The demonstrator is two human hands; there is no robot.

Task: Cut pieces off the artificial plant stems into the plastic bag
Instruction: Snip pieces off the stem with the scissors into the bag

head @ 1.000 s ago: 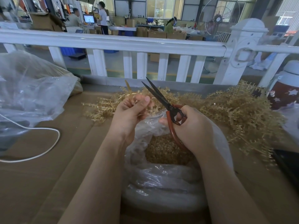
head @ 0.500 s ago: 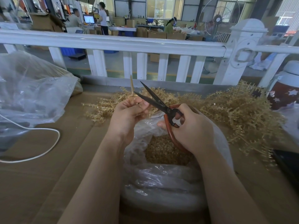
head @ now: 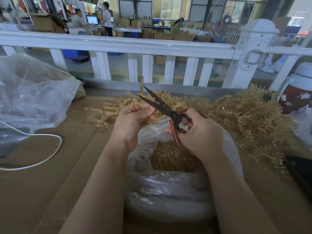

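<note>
My left hand (head: pixel 130 122) pinches a golden artificial plant stem (head: pixel 142 85) that stands upright above its fingers. My right hand (head: pixel 200 132) grips red-handled scissors (head: pixel 162 104) whose dark blades are spread around the stem just above my left fingers. Below both hands sits an open clear plastic bag (head: pixel 168 188) holding several cut golden pieces (head: pixel 170 157). A heap of golden plant stems (head: pixel 243 119) lies behind and to the right of the bag.
The work surface is brown cardboard (head: pixel 50 191). A large crumpled clear bag (head: pixel 32 97) lies at the left with a white cord (head: pixel 50 152) looping in front. A white railing (head: pixel 118 46) runs along the back. A white-lidded maroon jar (head: pixel 297 95) stands at the right edge.
The stem has turned upright and risen in my left hand. The scissors have swung left and lower, and their blades now straddle the stem.
</note>
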